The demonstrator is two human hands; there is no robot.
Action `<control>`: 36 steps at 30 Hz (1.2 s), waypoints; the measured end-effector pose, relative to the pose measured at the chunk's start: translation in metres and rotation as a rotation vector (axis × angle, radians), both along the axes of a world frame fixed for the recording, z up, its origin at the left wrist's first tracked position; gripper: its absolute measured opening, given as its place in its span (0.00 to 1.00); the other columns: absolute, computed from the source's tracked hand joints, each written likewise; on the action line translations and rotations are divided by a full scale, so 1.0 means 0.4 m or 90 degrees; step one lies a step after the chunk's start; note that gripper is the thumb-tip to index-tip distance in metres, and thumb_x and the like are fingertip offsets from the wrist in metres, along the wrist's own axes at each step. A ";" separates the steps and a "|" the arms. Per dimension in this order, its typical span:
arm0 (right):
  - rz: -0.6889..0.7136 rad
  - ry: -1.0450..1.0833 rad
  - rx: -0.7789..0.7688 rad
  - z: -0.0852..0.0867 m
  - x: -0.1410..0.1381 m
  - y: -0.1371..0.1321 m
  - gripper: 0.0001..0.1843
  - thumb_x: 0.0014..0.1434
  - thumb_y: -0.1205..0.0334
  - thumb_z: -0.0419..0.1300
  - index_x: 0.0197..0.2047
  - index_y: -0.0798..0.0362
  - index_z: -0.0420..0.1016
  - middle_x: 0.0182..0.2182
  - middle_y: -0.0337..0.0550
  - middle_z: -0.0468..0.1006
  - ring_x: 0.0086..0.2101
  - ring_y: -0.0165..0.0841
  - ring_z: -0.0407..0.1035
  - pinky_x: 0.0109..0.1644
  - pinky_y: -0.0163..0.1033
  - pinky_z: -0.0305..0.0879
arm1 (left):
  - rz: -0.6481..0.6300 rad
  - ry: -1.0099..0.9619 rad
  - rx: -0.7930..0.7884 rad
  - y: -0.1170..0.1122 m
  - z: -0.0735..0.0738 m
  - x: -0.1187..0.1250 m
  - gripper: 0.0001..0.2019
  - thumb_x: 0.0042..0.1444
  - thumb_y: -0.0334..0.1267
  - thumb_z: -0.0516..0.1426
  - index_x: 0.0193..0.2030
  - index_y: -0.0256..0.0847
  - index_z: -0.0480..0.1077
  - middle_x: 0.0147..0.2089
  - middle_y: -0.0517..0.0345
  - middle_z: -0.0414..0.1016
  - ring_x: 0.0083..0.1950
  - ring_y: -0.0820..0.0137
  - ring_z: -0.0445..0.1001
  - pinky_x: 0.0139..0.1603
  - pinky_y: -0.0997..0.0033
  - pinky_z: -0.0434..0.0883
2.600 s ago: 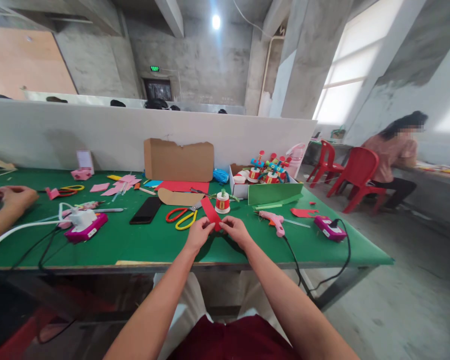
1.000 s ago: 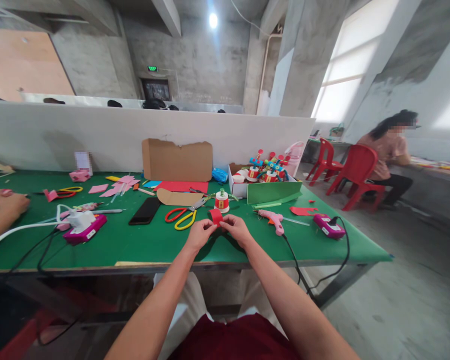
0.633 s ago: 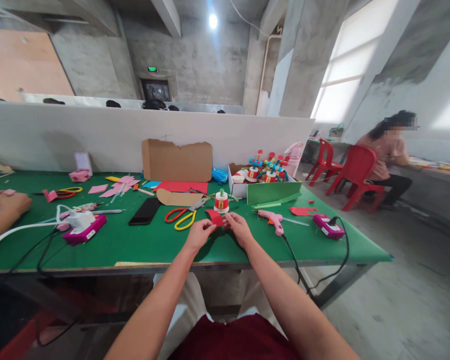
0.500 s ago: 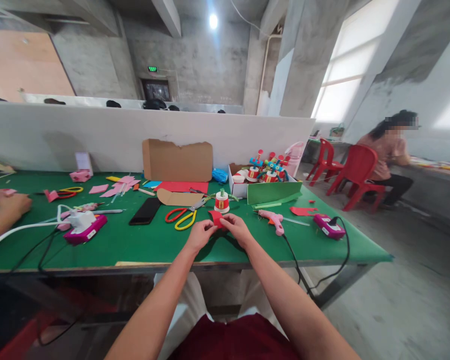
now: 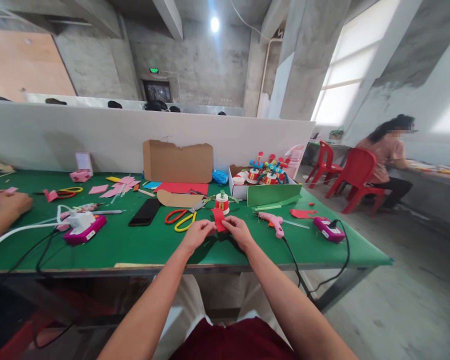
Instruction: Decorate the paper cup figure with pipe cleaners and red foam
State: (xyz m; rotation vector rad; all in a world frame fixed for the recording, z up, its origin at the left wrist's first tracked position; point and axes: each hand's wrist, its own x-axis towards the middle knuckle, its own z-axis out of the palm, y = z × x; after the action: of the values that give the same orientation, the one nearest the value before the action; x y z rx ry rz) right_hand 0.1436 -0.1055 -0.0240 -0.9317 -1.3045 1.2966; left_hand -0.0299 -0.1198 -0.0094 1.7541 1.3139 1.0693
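Observation:
Both my hands meet over the near edge of the green table (image 5: 142,245). My left hand (image 5: 197,234) and my right hand (image 5: 239,232) each pinch one side of a short red paper strip (image 5: 219,219), which stands folded between them. Just beyond the strip sits a small red-and-white paper cup figure (image 5: 222,202). Red-and-yellow scissors (image 5: 180,218) lie to the left of my hands, and a pink glue gun (image 5: 273,221) lies to the right.
A black phone (image 5: 145,212), a cardboard piece (image 5: 178,161) and a white box of finished figures (image 5: 264,176) sit farther back. Pink power strips (image 5: 85,227) (image 5: 329,228) with cables flank me. Another person's hand (image 5: 11,204) rests at the left; someone sits on red chairs (image 5: 354,177) at the right.
The long flat red strip from earlier has been folded shorter between my fingers. My hands stayed in the same spot and shifted their pinch slightly.

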 end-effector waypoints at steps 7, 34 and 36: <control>0.005 -0.014 0.005 0.006 0.000 -0.002 0.15 0.42 0.50 0.69 0.26 0.53 0.74 0.21 0.34 0.72 0.23 0.26 0.61 0.30 0.34 0.57 | 0.196 0.576 0.039 0.098 0.050 -0.167 0.12 0.51 0.32 0.55 0.42 0.36 0.75 0.48 0.41 0.77 0.52 0.54 0.72 0.49 0.64 0.67; 0.024 0.187 -0.091 0.010 -0.002 -0.006 0.23 0.38 0.49 0.73 0.31 0.52 0.69 0.25 0.36 0.76 0.22 0.25 0.68 0.29 0.33 0.66 | 0.062 -0.183 -0.153 -0.189 0.090 -0.166 0.20 0.46 0.50 0.59 0.41 0.40 0.62 0.13 0.73 0.58 0.11 0.76 0.57 0.14 0.77 0.57; 0.011 0.193 -0.092 0.012 0.001 -0.006 0.21 0.38 0.52 0.73 0.30 0.52 0.70 0.23 0.34 0.74 0.22 0.24 0.66 0.28 0.32 0.64 | 0.035 -0.147 -0.163 -0.205 0.077 -0.152 0.20 0.49 0.50 0.56 0.44 0.41 0.61 0.17 0.68 0.64 0.14 0.74 0.62 0.16 0.75 0.61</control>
State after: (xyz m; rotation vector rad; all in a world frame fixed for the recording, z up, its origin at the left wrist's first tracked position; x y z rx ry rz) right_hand 0.1440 -0.1080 -0.0193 -0.7865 -0.9971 1.4957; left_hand -0.0905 -0.2017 0.0214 1.3716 1.2970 1.0488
